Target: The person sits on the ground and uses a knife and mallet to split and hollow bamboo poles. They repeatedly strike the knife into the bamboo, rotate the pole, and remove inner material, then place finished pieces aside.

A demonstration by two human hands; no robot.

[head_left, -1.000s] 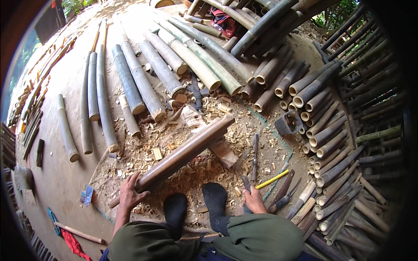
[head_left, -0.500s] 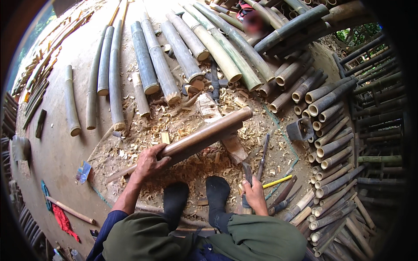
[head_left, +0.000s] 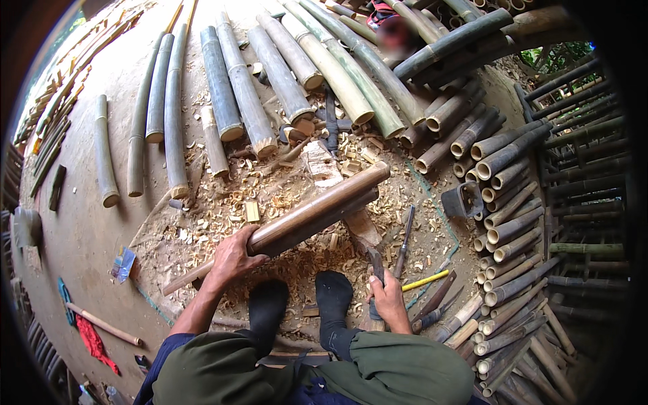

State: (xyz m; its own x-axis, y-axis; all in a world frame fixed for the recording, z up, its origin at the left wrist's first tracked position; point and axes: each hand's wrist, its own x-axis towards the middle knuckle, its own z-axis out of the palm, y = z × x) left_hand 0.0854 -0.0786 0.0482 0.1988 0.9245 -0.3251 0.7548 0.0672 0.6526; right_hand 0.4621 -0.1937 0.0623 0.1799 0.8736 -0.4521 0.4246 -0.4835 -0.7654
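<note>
Left hand (head_left: 233,258), fingers curled, seemingly steadies bamboo (head_left: 320,204) over the block (head_left: 363,229) beyond them; right hand (head_left: 390,302), fingers clenched, holds a tool (head_left: 376,264).

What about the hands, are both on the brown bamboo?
No: the left hand is on the brown bamboo, while the right hand holds a dark tool.

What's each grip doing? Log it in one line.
left grip: holding brown bamboo | right grip: holding dark tool | bamboo: across wood block | ground: shavings
</note>
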